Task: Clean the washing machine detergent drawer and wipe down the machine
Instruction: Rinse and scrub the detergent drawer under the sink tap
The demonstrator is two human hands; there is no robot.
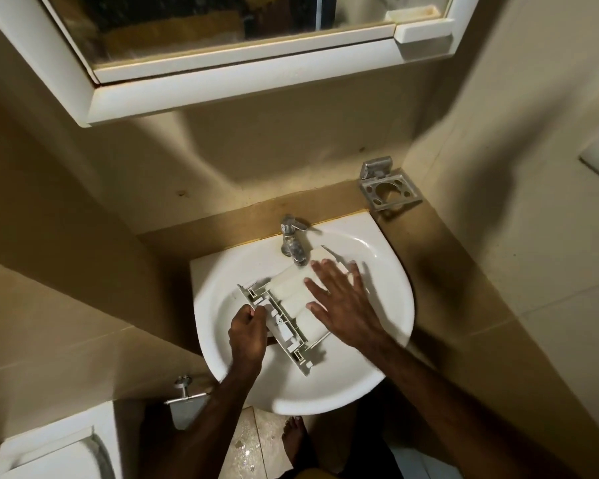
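The left hand (247,331) grips the detergent drawer (291,305); the flat right hand (343,299) rubs it, which could crack against the tap (293,242).

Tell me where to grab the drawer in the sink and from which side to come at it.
Grip the drawer by its front panel, the ribbed end nearest you, coming from the lower left, where the left hand already holds it. That edge sticks out clear over the sink. The far end tucks under the tap, and the right hand lies flat on the smooth, probably slippery body.
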